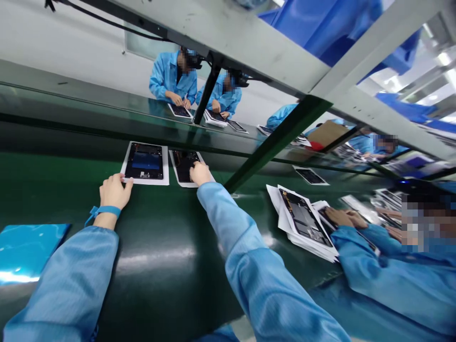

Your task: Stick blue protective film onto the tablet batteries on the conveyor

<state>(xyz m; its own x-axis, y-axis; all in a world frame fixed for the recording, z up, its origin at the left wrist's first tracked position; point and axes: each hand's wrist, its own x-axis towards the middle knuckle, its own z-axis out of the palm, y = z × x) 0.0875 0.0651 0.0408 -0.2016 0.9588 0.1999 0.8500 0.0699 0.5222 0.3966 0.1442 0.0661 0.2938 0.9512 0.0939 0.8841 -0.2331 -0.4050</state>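
In the head view, your dark green, glossy worktop throws back smeared highlights. On it lie a flat black rectangular panel with a bluish middle on a white sheet, and a second black rectangular panel on its own white sheet. A shiny bright-blue flat sheet lies by your left sleeve.

The two white sheets leave only a narrow gap between them. Bare worktop spreads between your forearms; a dark green straight post stands just beyond your right hand, and a stack of white sheets topped by a dark panel lies farther right, beside a co-worker's blue sleeve.

Your left hand is loosely open, thumb apart, at the first sheet's near-left corner. Your right hand is curled over the second panel's right side; you cannot tell whether it grips anything.
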